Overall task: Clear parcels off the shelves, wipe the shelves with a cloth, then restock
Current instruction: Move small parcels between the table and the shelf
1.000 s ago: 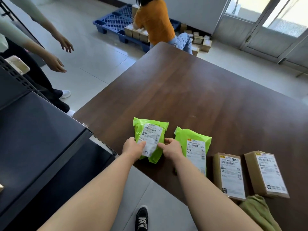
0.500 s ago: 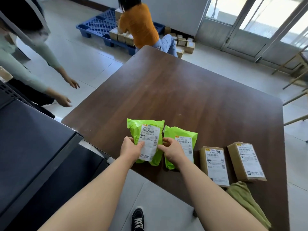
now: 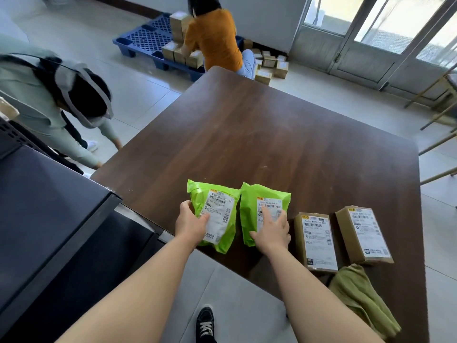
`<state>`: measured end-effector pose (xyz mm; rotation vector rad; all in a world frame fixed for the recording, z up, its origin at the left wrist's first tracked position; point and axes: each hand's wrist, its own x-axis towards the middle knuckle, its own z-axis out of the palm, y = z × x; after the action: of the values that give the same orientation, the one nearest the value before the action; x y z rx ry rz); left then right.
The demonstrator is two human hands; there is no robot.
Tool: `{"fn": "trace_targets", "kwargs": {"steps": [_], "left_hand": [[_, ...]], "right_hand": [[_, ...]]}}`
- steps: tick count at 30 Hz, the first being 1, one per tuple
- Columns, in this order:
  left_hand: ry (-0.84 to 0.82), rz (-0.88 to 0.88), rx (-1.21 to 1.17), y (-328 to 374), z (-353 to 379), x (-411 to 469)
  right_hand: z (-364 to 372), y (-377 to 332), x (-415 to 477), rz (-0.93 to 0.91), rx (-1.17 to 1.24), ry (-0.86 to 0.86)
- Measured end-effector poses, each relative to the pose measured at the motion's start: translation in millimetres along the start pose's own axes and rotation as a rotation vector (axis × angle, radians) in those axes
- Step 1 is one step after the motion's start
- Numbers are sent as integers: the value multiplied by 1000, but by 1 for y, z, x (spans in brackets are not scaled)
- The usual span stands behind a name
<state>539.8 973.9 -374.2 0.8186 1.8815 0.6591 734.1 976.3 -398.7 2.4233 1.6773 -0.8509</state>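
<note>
Dark brown wood makes up the surface (image 3: 272, 134), and four parcels lie in a row along its near edge, with an olive cloth (image 3: 358, 293) bunched at the near right corner. Nearest the near left corner is the left mailer bag (image 3: 217, 219). It is bright green plastic, soft and puffy, with a white barcode label, and its long axis runs from the near edge toward the far edge. The left hand (image 3: 191, 224) grips its left side, thumb on the label and fingers curled at the edge. The right mailer bag (image 3: 262, 194) touches it and is the same green. The right hand (image 3: 272, 232) rests flat on it with fingers spread and clamps nothing. Two cardboard boxes (image 3: 316, 241) lie beyond it toward the right edge. The dark shelf (image 3: 49, 206) stands off the left edge, nearer the left hand, so restocking probably means carrying the bags leftward.
</note>
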Motion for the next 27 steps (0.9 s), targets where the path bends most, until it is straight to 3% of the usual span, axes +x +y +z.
{"fn": "trace_targets", "kwargs": {"steps": [12,27], "left_hand": [[63,20,12,-3,-11,-19],[360,70,-131,-8,-30,-107]], "right_hand": [[-16,10,-8,-38,55,48],[-69,13,-54,-358,-1,59]]}}
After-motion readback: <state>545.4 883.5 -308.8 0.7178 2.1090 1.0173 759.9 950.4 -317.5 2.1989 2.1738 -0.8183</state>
